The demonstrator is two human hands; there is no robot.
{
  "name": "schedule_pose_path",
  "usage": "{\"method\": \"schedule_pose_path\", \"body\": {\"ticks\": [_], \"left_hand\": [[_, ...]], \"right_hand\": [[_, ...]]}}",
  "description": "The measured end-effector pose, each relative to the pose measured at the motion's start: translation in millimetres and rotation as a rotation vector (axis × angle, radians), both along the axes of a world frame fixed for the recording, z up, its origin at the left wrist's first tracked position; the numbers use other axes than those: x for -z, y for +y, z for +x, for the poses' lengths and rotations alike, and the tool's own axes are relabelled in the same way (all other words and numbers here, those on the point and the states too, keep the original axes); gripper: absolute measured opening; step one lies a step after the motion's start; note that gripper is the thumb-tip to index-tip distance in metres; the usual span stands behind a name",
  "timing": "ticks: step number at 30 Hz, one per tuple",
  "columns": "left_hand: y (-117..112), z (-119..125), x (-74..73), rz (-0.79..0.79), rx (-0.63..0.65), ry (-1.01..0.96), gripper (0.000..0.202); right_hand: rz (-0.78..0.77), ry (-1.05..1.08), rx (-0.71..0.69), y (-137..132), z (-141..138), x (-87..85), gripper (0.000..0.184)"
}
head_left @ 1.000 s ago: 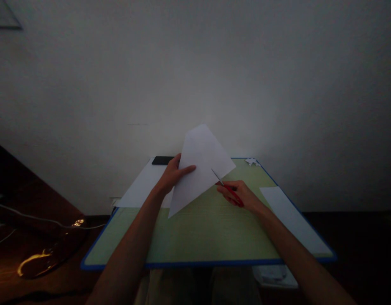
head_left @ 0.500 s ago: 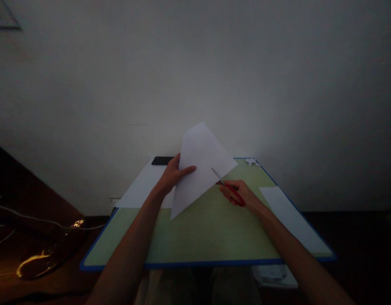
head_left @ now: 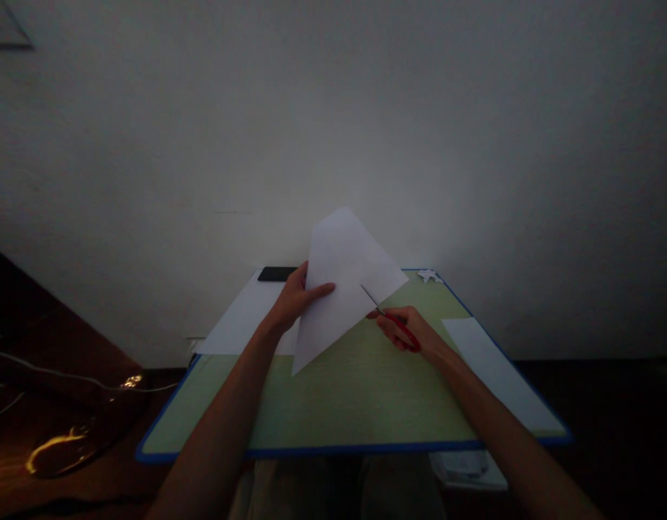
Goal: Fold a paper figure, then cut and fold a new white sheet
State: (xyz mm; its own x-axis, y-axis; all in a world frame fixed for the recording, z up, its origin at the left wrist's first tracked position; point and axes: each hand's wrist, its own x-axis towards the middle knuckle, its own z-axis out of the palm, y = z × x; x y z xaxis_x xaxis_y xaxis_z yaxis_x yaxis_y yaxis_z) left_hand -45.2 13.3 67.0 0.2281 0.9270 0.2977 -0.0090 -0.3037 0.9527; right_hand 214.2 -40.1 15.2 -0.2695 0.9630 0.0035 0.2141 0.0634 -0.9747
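A white sheet of paper [head_left: 347, 263] is held up tilted above the table, one corner pointing toward me. My left hand [head_left: 298, 296] grips its left edge, thumb on the front face and the other fingers behind. My right hand [head_left: 401, 326] is closed around the red handles of a pair of scissors [head_left: 401, 328]. One metal blade lies over the front of the paper at its lower right edge, pointing up and left; the other blade is hidden behind the sheet.
The green table [head_left: 333, 404] has a blue rim. More white paper [head_left: 239, 314] lies at left, beside a black phone-like object [head_left: 276, 274]. A white strip of paper [head_left: 490, 368] lies along the right edge, small paper scraps [head_left: 429, 276] at the back right. A wall stands behind.
The paper has shifted very slightly to the right in the view. Both hands keep their hold, and the scissors are in nearly the same place.
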Motion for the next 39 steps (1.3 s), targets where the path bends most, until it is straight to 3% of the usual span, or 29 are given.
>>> {"method": "schedule_pose_path", "body": {"ticks": [4, 9, 22, 28, 34, 39], "left_hand": [[-2.2, 1.0, -1.9, 0.0, -0.004, 0.005, 0.062], [-1.3, -0.1, -1.5, -0.013, 0.002, 0.01, 0.063], [-0.2, -0.2, 0.3, 0.004, 0.003, -0.021, 0.063], [0.9, 0.5, 2.2, 0.021, 0.006, 0.005, 0.059], [1.5, 0.4, 3.6, 0.021, 0.019, 0.02, 0.06], [-0.5, 1.5, 2.0, -0.005, 0.022, 0.005, 0.062]], "right_hand": [[-0.003, -0.049, 0.012, -4.5, -3.2, -6.0, 0.047], [-0.008, -0.036, -0.015, -8.5, -5.6, -10.5, 0.059], [0.0, 0.134, -0.017, 1.6, -0.2, 0.4, 0.066], [0.083, 0.167, -0.064, 4.0, 2.8, 2.4, 0.052], [0.087, 0.088, -0.081, -2.3, -0.8, -8.0, 0.056], [0.082, 0.036, -0.075, -3.7, 0.0, -8.8, 0.048]]}}
